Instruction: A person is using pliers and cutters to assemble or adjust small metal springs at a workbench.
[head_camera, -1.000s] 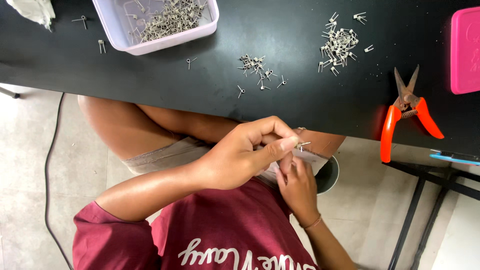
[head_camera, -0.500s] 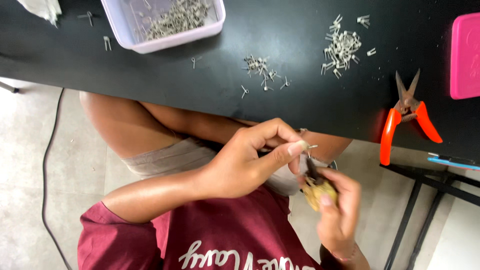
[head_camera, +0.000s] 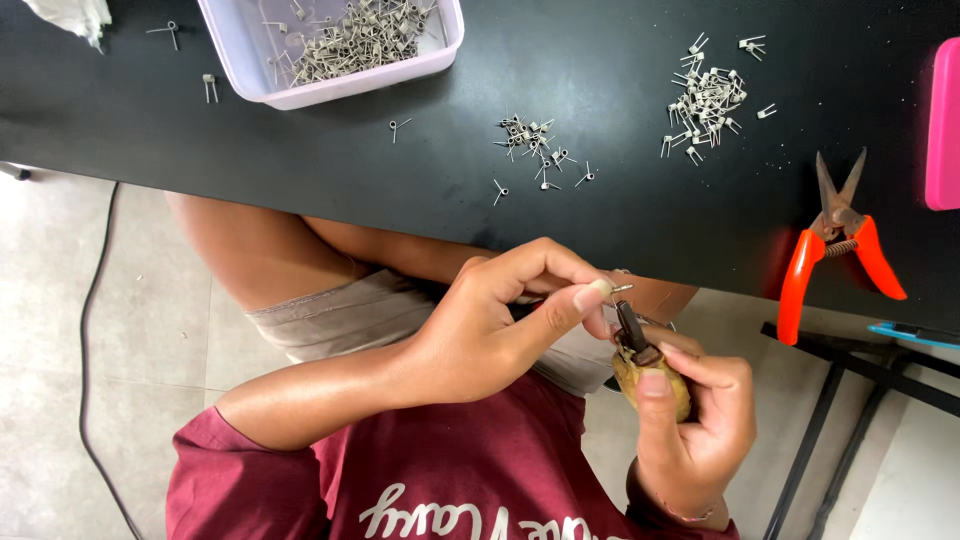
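Left hand (head_camera: 500, 320) pinches a small wire coil (head_camera: 620, 289) at its fingertips. Right hand (head_camera: 690, 420) grips a wooden-handled tool (head_camera: 640, 360) — tip just at five o'clock of the coil, long axis toward eleven.

Small metal coil (head_camera: 621, 289) pinched above wooden-handled dark-tipped tool (head_camera: 645, 362).

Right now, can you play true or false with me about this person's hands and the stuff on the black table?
1. The left hand pinches a tiny metal wire piece. True.
2. The right hand holds the orange-handled metal cutters. False: they lie on the black table; that hand has a yellowish-handled dark-tipped tool.
3. The white plastic tub is empty. False: it holds small metal pieces.
4. A pink flat object lies at the table's edge. True.
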